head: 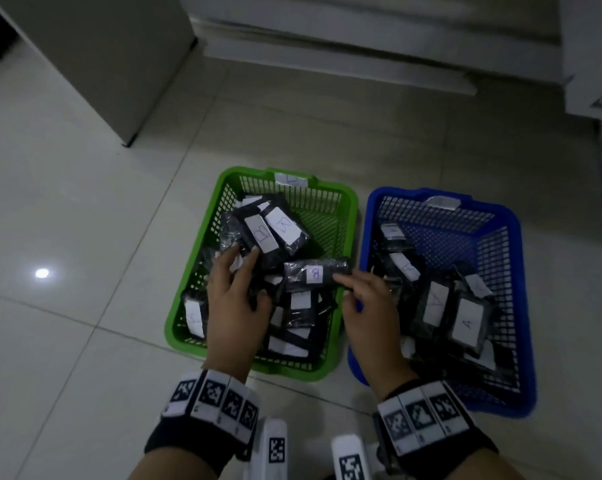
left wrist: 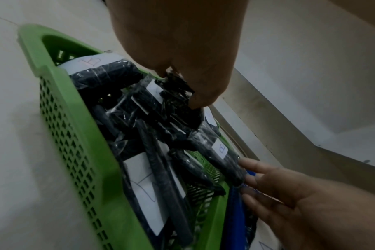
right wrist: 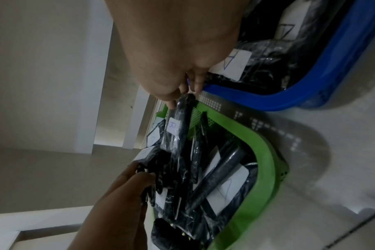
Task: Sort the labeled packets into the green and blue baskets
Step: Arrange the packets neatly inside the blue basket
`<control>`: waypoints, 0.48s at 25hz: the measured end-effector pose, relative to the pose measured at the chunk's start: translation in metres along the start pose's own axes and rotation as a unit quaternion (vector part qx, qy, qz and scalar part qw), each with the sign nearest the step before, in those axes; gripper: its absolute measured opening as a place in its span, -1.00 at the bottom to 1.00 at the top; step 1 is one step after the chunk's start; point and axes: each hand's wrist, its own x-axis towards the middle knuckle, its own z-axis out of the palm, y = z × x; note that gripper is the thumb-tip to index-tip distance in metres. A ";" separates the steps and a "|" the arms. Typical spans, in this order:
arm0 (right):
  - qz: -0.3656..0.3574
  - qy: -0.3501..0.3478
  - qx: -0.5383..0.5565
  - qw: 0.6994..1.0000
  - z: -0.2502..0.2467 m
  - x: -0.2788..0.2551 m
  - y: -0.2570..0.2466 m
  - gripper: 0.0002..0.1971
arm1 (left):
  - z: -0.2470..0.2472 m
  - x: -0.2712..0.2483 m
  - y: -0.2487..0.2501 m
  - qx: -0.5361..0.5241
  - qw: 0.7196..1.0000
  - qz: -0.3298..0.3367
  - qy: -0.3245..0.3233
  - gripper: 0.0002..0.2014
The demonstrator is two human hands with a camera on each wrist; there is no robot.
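The green basket [head: 285,372] on the left holds several black packets with white labels; two on top [head: 282,225] read B. To its right, the blue basket [head: 364,237] holds packets labelled A [head: 467,322]. My left hand [head: 254,278] is inside the green basket. In the left wrist view its thumb and fingers [left wrist: 203,99] pinch a crumpled black packet [left wrist: 178,94]. My right hand [head: 342,287] pinches the right end of a B packet [head: 313,271] lying across the pile near the green basket's right rim. The same pinch [right wrist: 182,94] on the packet [right wrist: 176,128] shows in the right wrist view.
Both baskets sit side by side on a pale tiled floor [head: 84,237]. A grey cabinet [head: 102,64] stands at the back left and a white furniture base [head: 361,46] runs along the back. A paper tag [head: 290,180] is on the green basket's far rim, another [head: 443,202] on the blue one's.
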 end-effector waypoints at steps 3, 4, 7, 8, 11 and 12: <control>-0.001 -0.015 0.032 0.999 -0.005 -0.004 0.002 -0.64 | 0.006 0.008 0.002 0.023 1.000 0.021 0.003 -0.39; -0.005 -0.024 0.038 0.999 -0.006 -0.004 0.002 -0.62 | 0.008 0.012 0.004 0.033 0.999 0.019 -0.005 -0.38; 0.012 -0.061 0.032 0.998 -0.003 -0.007 0.005 -0.59 | 0.008 0.015 0.013 0.057 0.997 0.024 -0.052 -0.38; 0.020 -0.070 0.025 0.997 -0.001 -0.009 0.005 -0.60 | 0.006 0.016 0.015 0.051 0.996 0.034 -0.061 -0.42; 0.022 -0.048 0.032 0.998 -0.004 -0.014 -0.001 -0.67 | 0.004 0.026 0.020 0.013 0.994 0.084 -0.067 -0.63; 0.020 -0.026 0.041 0.999 -0.010 -0.014 -0.001 -0.70 | 0.007 0.029 0.022 -0.003 0.993 0.101 -0.067 -0.66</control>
